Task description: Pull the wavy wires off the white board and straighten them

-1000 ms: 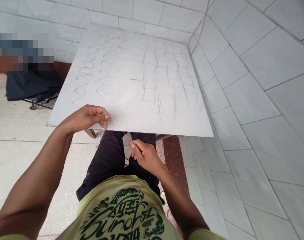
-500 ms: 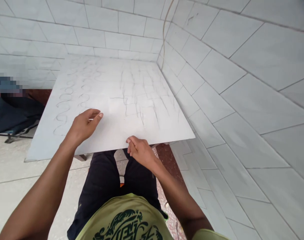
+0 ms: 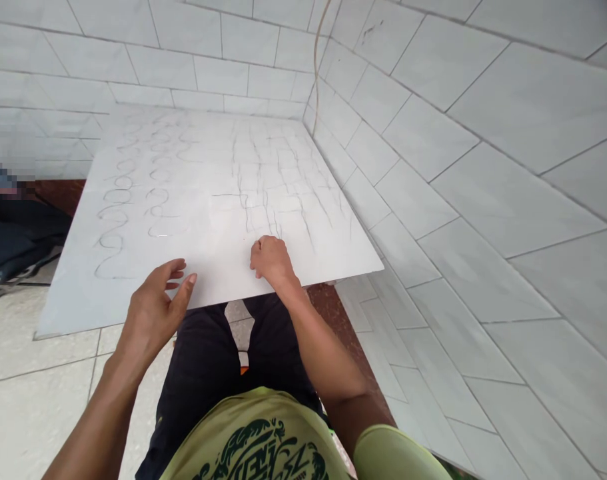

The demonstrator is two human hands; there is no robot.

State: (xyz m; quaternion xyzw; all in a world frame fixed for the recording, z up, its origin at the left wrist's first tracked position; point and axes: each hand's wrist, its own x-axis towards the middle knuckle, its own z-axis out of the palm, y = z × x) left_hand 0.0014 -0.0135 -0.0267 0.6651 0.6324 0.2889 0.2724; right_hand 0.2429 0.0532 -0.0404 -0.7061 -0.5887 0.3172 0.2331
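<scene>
A large white board [image 3: 218,267] lies flat in front of me. Curly dark lines [image 3: 114,217] run down its left side, and a rough grid of thin dark lines [image 3: 263,163] covers its right part. Over the board's near edge, my left hand [image 3: 158,300] is open, thumb apart from the curled fingers, and nothing shows in it. My right hand [image 3: 272,259] is closed just below the grid, close to or on the surface. Its fingertips are turned under, so whatever they may pinch is hidden.
White tiled walls [image 3: 463,153] meet behind the board and border its right side. A thin cable [image 3: 316,67] hangs in the corner. Dark cloth [image 3: 18,233] lies at the far left, beside the board. My legs [image 3: 203,360] are under the near edge.
My left hand has drawn back toward the near edge, its thumb and fingers wider apart. My right hand has moved forward from the edge onto the board. The view has shifted slightly.
</scene>
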